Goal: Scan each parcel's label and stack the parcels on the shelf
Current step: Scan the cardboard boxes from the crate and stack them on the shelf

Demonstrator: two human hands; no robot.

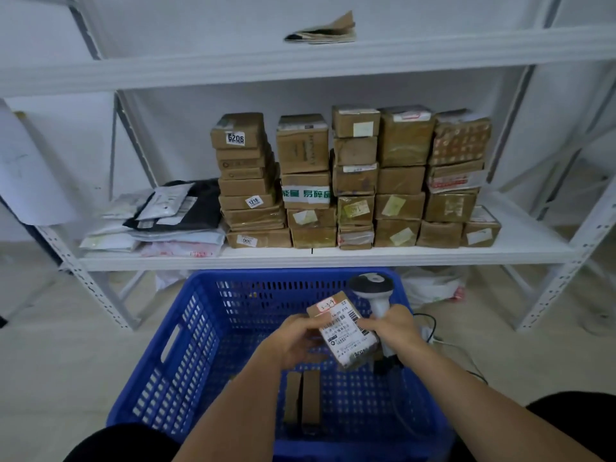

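Observation:
A small brown parcel (pixel 343 328) with a white barcode label facing up hangs over the blue crate (pixel 186 348). My left hand (pixel 295 341) grips its left edge. My right hand (pixel 391 328) grips the handle of a white and black barcode scanner (pixel 371 288), and its fingers touch the parcel's right edge. Two thin brown parcels (pixel 303 398) stand on edge on the crate floor. Several stacks of brown boxes (pixel 353 181) fill the middle of the white shelf (pixel 526 241).
Flat mailer bags (pixel 160 221) lie piled on the shelf's left part. A folded paper bag (pixel 323 31) sits on the upper shelf. The scanner cable (pixel 433 331) trails on the floor right of the crate. A white bag (pixel 433 288) lies under the shelf.

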